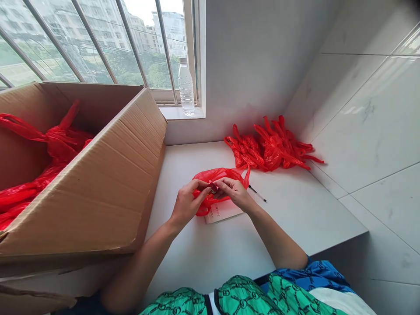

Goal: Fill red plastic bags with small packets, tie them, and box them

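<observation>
Item: small dark-red piece (213,187), held in a two-handed fingertip pinch above a red plastic bag (223,174).
Detail: left hand (187,200) and right hand (239,193), thumb and forefinger of each drawn nearly together on the piece; its exact nature too small to tell. Step in hand, by judgement: close fingertip work at the bag; the next move calls for a steady grip on both sides. Bag: loose, spread on the white table (328,210), partly over a printed booklet (226,213); contents, if any, not discernible. Pen (259,194): just beside the bag. Heap of red bags (274,148): bunched by the wall; contents hidden. Cardboard box (108,188): left, open-topped, holding more red bags (64,146). Clear bottle (186,89): capped, upright on the windowsill (172,113); fill uncertain.
</observation>
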Demonstrator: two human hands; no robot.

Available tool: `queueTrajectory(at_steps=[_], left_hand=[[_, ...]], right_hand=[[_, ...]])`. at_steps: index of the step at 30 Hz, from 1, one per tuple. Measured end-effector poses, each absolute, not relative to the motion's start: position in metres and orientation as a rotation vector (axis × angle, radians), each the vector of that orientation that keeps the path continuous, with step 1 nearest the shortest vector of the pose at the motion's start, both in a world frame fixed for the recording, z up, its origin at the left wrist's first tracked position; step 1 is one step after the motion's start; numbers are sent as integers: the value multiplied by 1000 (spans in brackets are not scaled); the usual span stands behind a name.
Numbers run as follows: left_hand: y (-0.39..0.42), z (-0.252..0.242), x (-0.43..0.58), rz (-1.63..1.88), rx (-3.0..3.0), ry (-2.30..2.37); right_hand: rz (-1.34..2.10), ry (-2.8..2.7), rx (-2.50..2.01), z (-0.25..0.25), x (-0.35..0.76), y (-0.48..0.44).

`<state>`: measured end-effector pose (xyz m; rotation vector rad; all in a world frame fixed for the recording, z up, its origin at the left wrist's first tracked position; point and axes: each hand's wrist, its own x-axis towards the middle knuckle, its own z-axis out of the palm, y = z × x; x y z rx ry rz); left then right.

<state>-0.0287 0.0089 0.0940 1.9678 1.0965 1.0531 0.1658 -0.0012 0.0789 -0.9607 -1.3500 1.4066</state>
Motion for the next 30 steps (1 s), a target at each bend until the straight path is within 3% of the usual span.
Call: queueTrajectory(at_steps=[6, 12, 30], left_hand=[[6, 97, -26, 1092, 1605, 996], [8, 95, -25, 993, 1402, 962], [8, 96, -28, 1060, 1643, 1056]], right_hand=[[1293, -1339, -866, 77, 166, -5], [1400, -1233, -930, 80, 167, -4], [1651, -1314, -874, 80, 164, -9]])
